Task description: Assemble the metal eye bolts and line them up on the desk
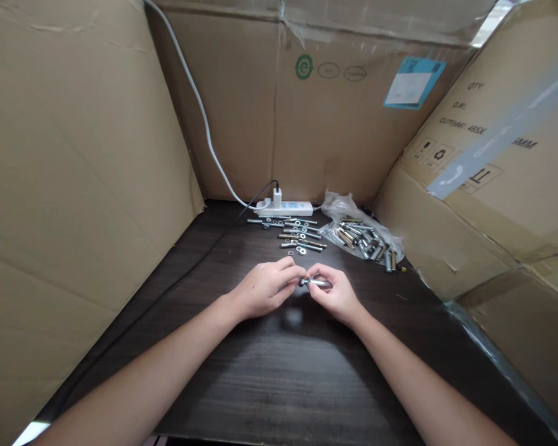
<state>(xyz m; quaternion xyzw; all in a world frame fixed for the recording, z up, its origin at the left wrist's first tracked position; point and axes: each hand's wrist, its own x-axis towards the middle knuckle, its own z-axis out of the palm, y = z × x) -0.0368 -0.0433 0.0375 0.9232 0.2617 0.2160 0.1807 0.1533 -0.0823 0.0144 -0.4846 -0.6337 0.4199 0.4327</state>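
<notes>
While both of our forearms reach in from the bottom edge across the dark wooden table point(279, 371), our hands meet just above its middle, fingertips nearly touching. Our right hand point(335, 295) is curled around a short metal bolt point(317, 283), which lies sideways in its fingers with the shiny shank showing between thumb and forefinger. Our left hand point(264, 288) is pinched on the bolt's left end, where a small dark piece sits; whether that piece is a nut or a washer we cannot tell, since it is too small. Both hands are lifted slightly off the table, and a faint reflection of them shows on the surface below. Just beyond our fingers lie rows of assembled bolts point(300, 234), laid roughly parallel, with a couple of loose washers point(300, 250) at their near edge. To the right of the rows sits a crumpled clear plastic bag point(341, 207) with a heap of unassembled sleeves and bolts point(367, 243) spilling out toward us. Behind the rows a white power strip point(286, 208) rests against the back wall, with a white plug in it, a thick white cable point(199, 111) climbing up and left, and a thin black wire running off to the left. Cardboard boxes point(74, 186) wall in the table on the left, back and right, and one at the back bears a blue and white label point(413, 82).
</notes>
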